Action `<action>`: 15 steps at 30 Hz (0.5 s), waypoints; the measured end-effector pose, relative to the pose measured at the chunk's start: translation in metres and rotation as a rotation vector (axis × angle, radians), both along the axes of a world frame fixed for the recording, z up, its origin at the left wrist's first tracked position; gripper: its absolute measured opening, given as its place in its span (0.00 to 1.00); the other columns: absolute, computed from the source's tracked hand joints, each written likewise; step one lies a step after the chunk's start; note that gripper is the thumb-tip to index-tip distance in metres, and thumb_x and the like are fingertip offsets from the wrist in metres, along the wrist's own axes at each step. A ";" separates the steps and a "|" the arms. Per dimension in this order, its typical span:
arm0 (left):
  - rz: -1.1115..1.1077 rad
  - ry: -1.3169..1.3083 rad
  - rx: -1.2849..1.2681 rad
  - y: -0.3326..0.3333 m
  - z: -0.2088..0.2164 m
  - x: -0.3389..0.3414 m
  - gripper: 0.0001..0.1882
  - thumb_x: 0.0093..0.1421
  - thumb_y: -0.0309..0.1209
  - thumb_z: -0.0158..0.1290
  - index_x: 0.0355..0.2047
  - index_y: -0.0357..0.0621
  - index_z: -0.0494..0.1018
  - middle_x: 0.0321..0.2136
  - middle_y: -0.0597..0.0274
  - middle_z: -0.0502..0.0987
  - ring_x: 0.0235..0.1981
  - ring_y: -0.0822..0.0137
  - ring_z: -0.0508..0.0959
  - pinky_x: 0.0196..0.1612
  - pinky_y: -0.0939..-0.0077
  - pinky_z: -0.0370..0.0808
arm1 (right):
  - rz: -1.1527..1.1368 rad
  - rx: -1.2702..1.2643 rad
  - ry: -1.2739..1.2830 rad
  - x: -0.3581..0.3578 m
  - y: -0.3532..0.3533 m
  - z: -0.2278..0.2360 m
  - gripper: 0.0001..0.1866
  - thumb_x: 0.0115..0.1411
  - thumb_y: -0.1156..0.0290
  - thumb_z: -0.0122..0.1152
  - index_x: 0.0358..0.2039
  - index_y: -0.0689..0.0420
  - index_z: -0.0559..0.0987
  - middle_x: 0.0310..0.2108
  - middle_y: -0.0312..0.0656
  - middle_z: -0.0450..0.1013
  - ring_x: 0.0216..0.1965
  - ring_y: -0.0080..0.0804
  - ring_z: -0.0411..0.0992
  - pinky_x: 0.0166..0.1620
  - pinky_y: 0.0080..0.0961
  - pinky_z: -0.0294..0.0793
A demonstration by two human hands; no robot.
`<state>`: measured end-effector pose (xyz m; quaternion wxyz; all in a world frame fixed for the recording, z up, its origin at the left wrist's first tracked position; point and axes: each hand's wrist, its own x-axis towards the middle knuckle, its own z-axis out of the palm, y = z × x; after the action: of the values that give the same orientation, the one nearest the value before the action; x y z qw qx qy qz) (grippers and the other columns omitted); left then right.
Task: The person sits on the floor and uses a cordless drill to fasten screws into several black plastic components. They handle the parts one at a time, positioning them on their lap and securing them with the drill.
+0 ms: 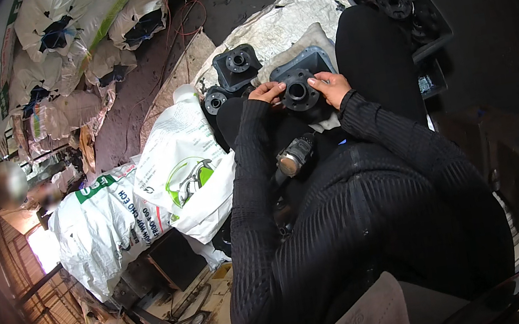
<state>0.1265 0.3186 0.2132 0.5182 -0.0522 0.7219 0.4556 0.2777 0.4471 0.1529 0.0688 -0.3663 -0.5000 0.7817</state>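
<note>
Between my two hands is a round black flanged part with a central bore and small holes around it. My left hand pinches its left edge; my right hand grips the right side, thumb on top. Directly behind the flange shows a square dark-grey piece with a raised rim; whether the two are joined I cannot tell. To the left lie a similar black part on a square base and another round flange. A cylindrical tool-like object with a tan end rests by my lap.
Pale sheeting covers the floor ahead. A dark crate of round black parts stands at the far right. White printed sacks bulk up on the left, with stuffed bags stacked farther back. Red and dark hoses cross the floor at the top.
</note>
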 end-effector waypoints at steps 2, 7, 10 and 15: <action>0.055 0.015 0.052 0.001 -0.008 0.003 0.17 0.48 0.36 0.62 0.35 0.42 0.73 0.17 0.72 0.68 0.17 0.79 0.67 0.24 0.79 0.74 | -0.048 0.067 -0.012 -0.002 -0.003 -0.009 0.16 0.54 0.60 0.59 0.35 0.59 0.75 0.11 0.27 0.60 0.09 0.13 0.52 0.13 0.16 0.46; 0.108 -0.008 0.063 0.006 -0.022 0.005 0.16 0.49 0.35 0.61 0.34 0.40 0.73 0.14 0.73 0.65 0.15 0.78 0.66 0.23 0.79 0.73 | -0.159 0.184 -0.091 -0.013 -0.012 -0.032 0.19 0.53 0.59 0.59 0.37 0.62 0.76 0.21 0.37 0.67 0.21 0.22 0.61 0.25 0.19 0.57; 0.097 -0.001 0.081 0.006 -0.024 0.003 0.16 0.50 0.36 0.60 0.36 0.39 0.73 0.17 0.71 0.67 0.17 0.77 0.68 0.24 0.79 0.73 | -0.082 0.201 -0.172 -0.010 -0.010 -0.035 0.23 0.52 0.57 0.58 0.39 0.65 0.76 0.36 0.51 0.74 0.40 0.36 0.73 0.45 0.24 0.68; 0.056 0.007 0.038 0.003 -0.022 0.001 0.17 0.51 0.35 0.58 0.38 0.38 0.72 0.26 0.65 0.74 0.25 0.74 0.73 0.27 0.80 0.72 | -0.096 0.163 -0.052 -0.009 -0.007 -0.025 0.23 0.52 0.57 0.58 0.38 0.66 0.75 0.34 0.49 0.75 0.38 0.34 0.72 0.43 0.24 0.68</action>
<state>0.1276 0.3219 0.1914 0.5036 -0.0609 0.7133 0.4836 0.2684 0.4396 0.1279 0.1228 -0.4031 -0.5454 0.7246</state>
